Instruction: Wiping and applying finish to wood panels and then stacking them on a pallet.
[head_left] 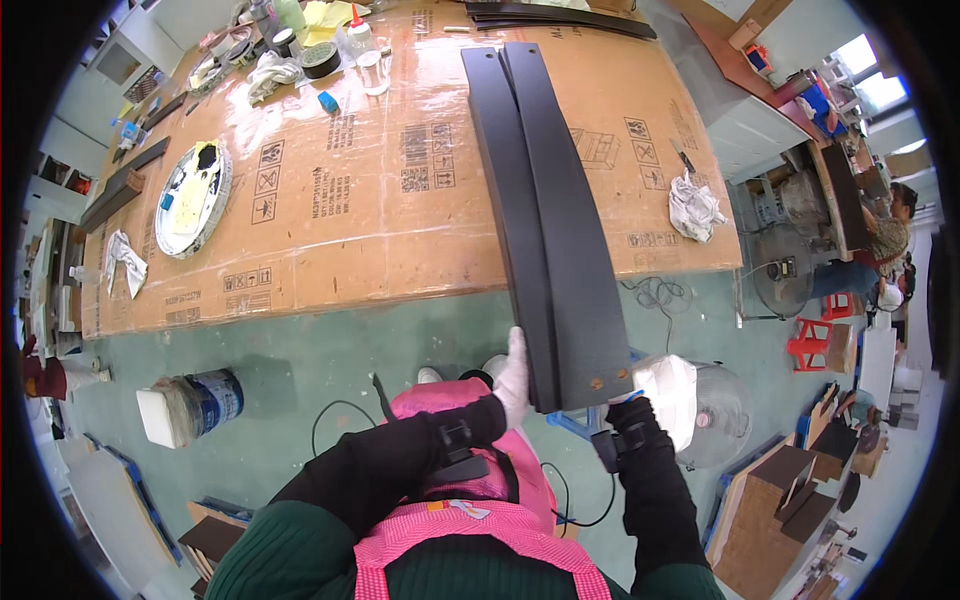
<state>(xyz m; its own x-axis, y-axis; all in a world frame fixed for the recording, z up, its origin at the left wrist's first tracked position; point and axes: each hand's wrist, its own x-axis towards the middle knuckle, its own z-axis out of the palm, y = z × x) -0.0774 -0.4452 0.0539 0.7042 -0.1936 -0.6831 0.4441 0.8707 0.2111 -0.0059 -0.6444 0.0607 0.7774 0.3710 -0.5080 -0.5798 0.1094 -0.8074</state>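
Two long black boards [575,230] lie together lengthwise, far ends on the cardboard-covered table [380,250] and near ends jutting past its front edge toward me. The right one is wider, with two small round brownish spots at its near end. My left hand [513,380], in a white glove, grips the left edge near that end; its thumb lies along the side and the other fingers are mostly hidden beneath. At the near right corner, my right hand [622,397] holds the boards from below, largely covered by them and the dark sleeve.
Left on the table are a round palette-like tray [222,205], a white cloth [125,262] and dark strips [125,190]. Bottles and jars [320,60] stand farther back. A crumpled rag [695,207] lies right. A bucket [215,395], cables and a fan [715,415] are on the floor.
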